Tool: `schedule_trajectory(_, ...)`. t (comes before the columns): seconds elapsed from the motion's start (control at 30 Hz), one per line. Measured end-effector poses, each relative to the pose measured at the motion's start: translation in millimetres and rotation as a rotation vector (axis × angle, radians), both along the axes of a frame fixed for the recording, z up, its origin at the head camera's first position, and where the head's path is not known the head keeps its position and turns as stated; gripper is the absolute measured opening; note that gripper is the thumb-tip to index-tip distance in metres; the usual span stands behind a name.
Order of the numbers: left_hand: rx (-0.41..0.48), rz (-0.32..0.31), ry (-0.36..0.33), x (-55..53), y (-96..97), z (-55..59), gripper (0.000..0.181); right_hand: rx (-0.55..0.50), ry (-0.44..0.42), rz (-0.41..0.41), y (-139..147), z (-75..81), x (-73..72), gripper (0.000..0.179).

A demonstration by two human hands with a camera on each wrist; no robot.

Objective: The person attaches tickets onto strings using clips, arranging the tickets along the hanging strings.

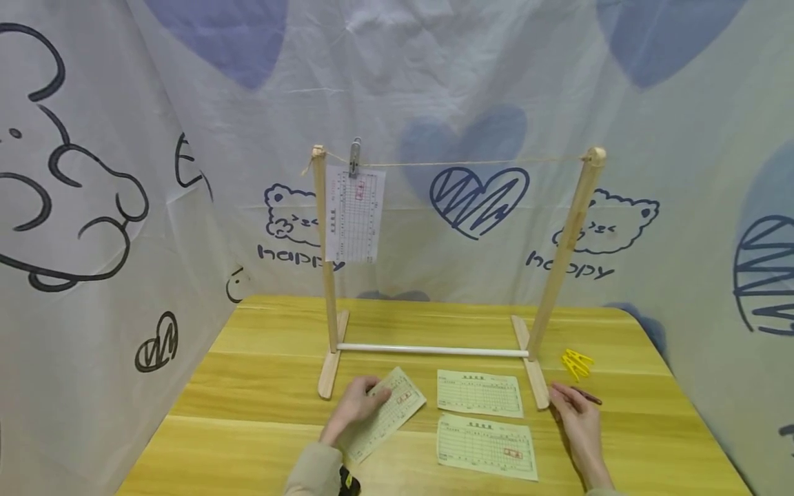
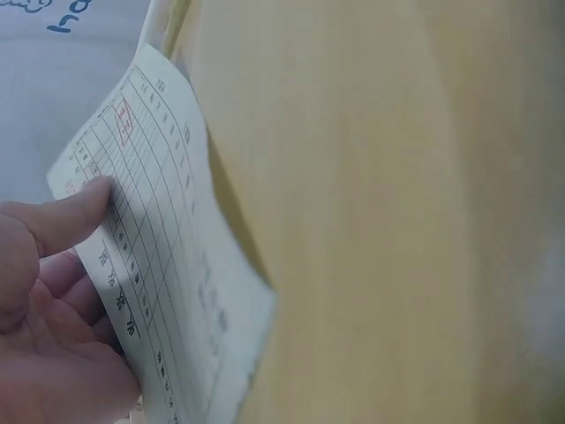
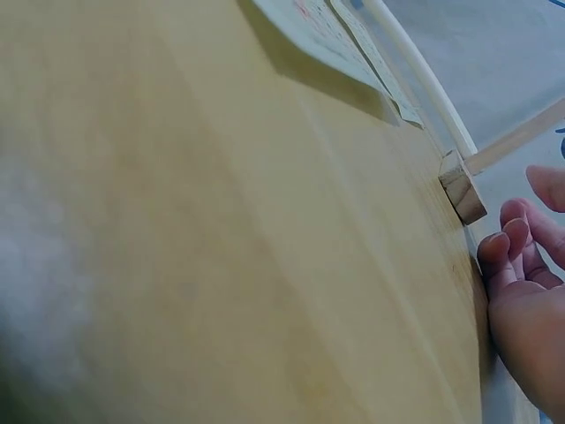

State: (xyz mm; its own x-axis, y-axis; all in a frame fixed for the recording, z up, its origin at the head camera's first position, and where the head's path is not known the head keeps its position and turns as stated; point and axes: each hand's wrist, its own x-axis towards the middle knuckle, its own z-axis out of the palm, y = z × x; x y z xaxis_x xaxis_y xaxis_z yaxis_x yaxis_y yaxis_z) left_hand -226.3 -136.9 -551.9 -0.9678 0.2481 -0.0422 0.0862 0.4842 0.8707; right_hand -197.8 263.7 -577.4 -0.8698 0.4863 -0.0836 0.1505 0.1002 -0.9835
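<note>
My left hand (image 1: 358, 408) pinches a pale green printed receipt slip (image 1: 392, 418) with a red stamp, tilted left of the other slips. In the left wrist view the thumb lies over the slip's (image 2: 168, 230) printed face, with fingers behind it. Two similar slips, an upper one (image 1: 479, 394) and a lower one (image 1: 484, 446), lie flat on the table. My right hand (image 1: 578, 421) rests at the right foot of a wooden rack, beside a dark red pen (image 1: 586, 395). Its fingers (image 3: 516, 234) are loosely bent, and nothing shows between them.
The rack has two wooden posts (image 1: 561, 255), a white crossbar (image 1: 431, 350) and a string (image 1: 471, 164). A metal clip (image 1: 355, 158) holds a white slip (image 1: 353, 220) at the string's left end. Yellow clothespins (image 1: 577, 364) lie right of the rack. A patterned curtain hangs behind.
</note>
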Motion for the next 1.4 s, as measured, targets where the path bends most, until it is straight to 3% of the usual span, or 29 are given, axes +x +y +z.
schedule_trajectory(0.2,0.006,0.017,-0.011,0.5,0.8,3.8,0.023,-0.059,0.162,-0.147,5.2,0.2,1.6,0.031)
schedule_trajectory(0.33,0.014,0.016,-0.013,1.3,1.0,5.9,0.023,-0.002,0.259,-0.287,17.5,-2.8,6.7,0.026)
schedule_trajectory(0.47,0.019,0.018,-0.023,1.6,0.6,6.2,0.023,0.051,0.277,-0.395,30.2,-8.3,12.2,0.026)
schedule_trajectory(0.57,0.016,0.016,-0.023,1.5,0.3,5.8,0.024,0.083,0.245,-0.423,35.7,-12.3,13.6,0.030)
schedule_trajectory(0.7,0.012,0.016,-0.023,1.2,-0.2,4.8,0.024,0.178,0.158,-0.388,36.8,-13.8,12.5,0.035)
schedule_trajectory(0.87,0.028,0.017,-0.043,1.2,-0.7,4.1,0.025,0.294,0.046,-0.272,37.2,-10.3,11.8,0.041)
schedule_trajectory(1.0,0.033,0.021,-0.063,0.1,-0.2,4.0,0.025,0.415,0.010,-0.165,38.5,-8.2,10.9,0.050)
schedule_trajectory(1.1,0.028,0.028,-0.071,-0.4,0.1,4.2,0.024,0.446,0.013,-0.095,34.9,-6.0,7.5,0.055)
schedule_trajectory(1.27,0.030,0.023,-0.067,0.6,0.4,5.3,0.024,0.396,0.024,-0.016,28.4,-4.5,2.8,0.059)
schedule_trajectory(1.4,0.033,0.017,-0.064,1.6,0.8,5.1,0.024,0.254,0.051,-0.004,30.1,-6.8,5.9,0.064)
